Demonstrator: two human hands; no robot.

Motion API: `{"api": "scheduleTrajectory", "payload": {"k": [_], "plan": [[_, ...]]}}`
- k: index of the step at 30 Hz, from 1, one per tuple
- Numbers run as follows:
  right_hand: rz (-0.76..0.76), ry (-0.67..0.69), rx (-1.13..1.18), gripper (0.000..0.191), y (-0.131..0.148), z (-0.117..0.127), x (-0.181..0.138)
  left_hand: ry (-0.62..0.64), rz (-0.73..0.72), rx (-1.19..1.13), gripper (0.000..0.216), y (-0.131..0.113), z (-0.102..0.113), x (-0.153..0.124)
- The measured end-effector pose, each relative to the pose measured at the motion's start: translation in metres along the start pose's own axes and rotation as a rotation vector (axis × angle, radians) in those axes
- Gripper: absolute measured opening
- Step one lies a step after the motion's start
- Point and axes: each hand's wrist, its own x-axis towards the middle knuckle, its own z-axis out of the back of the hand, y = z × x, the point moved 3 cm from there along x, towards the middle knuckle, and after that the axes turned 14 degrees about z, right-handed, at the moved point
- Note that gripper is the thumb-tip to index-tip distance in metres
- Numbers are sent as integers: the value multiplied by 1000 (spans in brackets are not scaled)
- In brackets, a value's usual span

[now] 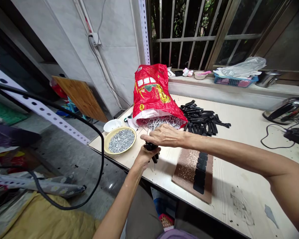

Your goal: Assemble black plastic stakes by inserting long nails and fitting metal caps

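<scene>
My left hand [142, 156] is wrapped round a small bunch of black plastic parts [154, 158] in front of the red bag. A thin metal pin seems to stick out below them. Just above, my right hand [164, 135] is closed, its index finger bent over the top of the parts; whatever it pinches is hidden. Behind it, many long metal pins [161, 122] spill toward the mouth of the red bag [151, 89]. A yellow bowl [107, 145] of small silvery metal pieces [122, 141] stands left of my hands.
More black plastic parts [199, 116] are heaped right of the bag. A brown board [184, 169] carries a row of black pads [200, 171]. A white bowl [112, 125] stands behind the yellow one. An electric kettle [286, 111] and cable are at right. A black cable [103, 159] loops at left.
</scene>
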Motion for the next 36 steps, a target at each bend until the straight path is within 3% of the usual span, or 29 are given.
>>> {"api": "scheduleTrajectory", "payload": {"k": [2, 5, 8, 10, 12, 16, 20, 24, 27, 29, 31, 33, 36], "plan": [[21, -46, 65, 34, -6, -1, -2, 24, -8, -19, 29, 0, -2, 0], [-21, -232, 151, 45, -27, 1, -15, 53, -28, -92, 29, -3, -1, -1], [-268, -321, 137, 39, -55, -17, -45, 54, -46, -200, 28, -6, 3, -3], [-462, -149, 81, 35, -66, -48, -67, -18, -65, -263, 29, -5, 7, -4], [-477, 118, 63, 28, -65, -86, -81, -96, -72, -293, 31, -2, 8, -4], [-425, 201, 51, 19, -52, -134, -85, -121, -49, -288, 34, 1, 1, -5], [-409, 202, 42, 18, -48, -143, -77, -66, -12, -313, 32, -4, 1, -8], [-396, 168, 28, 18, -51, -133, -80, -58, 50, -320, 34, 0, 7, -8], [-452, 168, 25, 19, -60, -112, -88, -136, -22, -204, 32, 7, 8, -3], [-538, 113, 43, 20, -67, -85, -92, -234, -130, -64, 28, 10, 8, 1], [-549, -46, 105, 19, -69, -49, -89, -325, -255, 104, 27, 9, 5, 4], [-433, -239, 196, 21, -61, -15, -78, -372, -351, 262, 30, 5, 0, 4], [-283, -317, 256, 21, -42, 15, -55, -392, -402, 396, 36, -1, -8, 1]]}}
